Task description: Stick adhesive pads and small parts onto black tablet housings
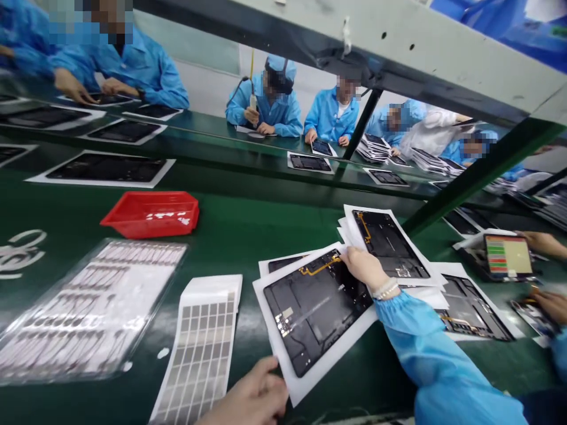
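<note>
In front of me a black tablet back housing (316, 307) with an orange flex cable lies tilted on a white paper sheet (290, 378). My right hand (365, 267), in a blue sleeve, grips the upper right corner of the housing and its sheet. My left hand (254, 395) is closed at the sheet's lower left edge, fingertips against the paper. Part of another housing (283, 263) shows behind this one. To the right, one more housing (392, 242) lies on stacked white sheets. A strip of grey rectangular stickers (201, 336) lies left of my hands.
A red bin (153, 213) holds small white pieces. A clear tray (88, 313) carries rows of small cabled parts. A slanted green post (478, 183) supports the overhead shelf (398, 47). At right, a co-worker's hands are near a screen device (508, 257); other people sit opposite.
</note>
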Demonstrator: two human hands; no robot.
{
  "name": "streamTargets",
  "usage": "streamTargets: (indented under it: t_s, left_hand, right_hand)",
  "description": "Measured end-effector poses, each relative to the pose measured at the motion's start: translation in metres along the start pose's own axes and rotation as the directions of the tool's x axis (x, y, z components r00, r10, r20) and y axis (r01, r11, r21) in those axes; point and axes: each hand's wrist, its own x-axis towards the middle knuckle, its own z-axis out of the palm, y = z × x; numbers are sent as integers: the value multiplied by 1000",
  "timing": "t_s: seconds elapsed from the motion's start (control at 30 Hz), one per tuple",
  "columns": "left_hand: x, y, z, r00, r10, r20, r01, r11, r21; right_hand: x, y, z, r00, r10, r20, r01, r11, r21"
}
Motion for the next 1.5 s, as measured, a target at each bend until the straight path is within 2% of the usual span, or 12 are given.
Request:
streamTargets:
  t_s: [0.17,0.37,0.57,0.73,0.8,0.87,0.93,1.0,1.1,1.23,1.4,1.5]
  left_hand:
    - [23,26,5,960,263,-99,-275,951,-140]
    - [35,38,-8,963,217,-158,-249,943,-222]
    - [13,25,-35,933,257,-251,-303,939,-163]
    - [-28,16,-54,933,325,-153,-319,946,61]
    - [-49,24,-76,886,402,-230,-309,884,352]
    - [-69,37,-112,728,581,-364,-230,707,668]
    - [-83,51,-156,559,661,-501,-49,629,775]
    - [-87,64,-197,508,675,-535,42,601,798]
    - [-74,79,-233,508,702,-500,111,522,846]
    - [-43,92,-240,550,711,-438,157,427,891]
    - [-19,94,-239,543,698,-466,233,407,883]
    - [-16,92,-243,528,697,-485,251,417,874]
  right_hand:
    - [20,2,1,997,64,54,-59,995,-79]
    - [25,5,0,992,67,102,-55,992,-116]
    - [14,0,12,987,-63,147,66,998,-12]
    - [11,5,13,973,-148,178,141,989,53]
    - [17,8,7,987,-121,105,121,993,5]
    - [21,1,-1,991,-119,-58,119,993,-8]
    - [16,-23,-10,970,-189,-150,202,976,79]
    - [1,-63,-16,939,-321,-124,342,914,217]
    - [-32,-138,-16,864,-502,-44,491,820,295]
    - [-66,-214,-3,728,-682,60,641,710,293]
    - [-79,-252,13,613,-767,189,712,640,289]
    - [-77,-263,17,593,-780,198,716,624,312]
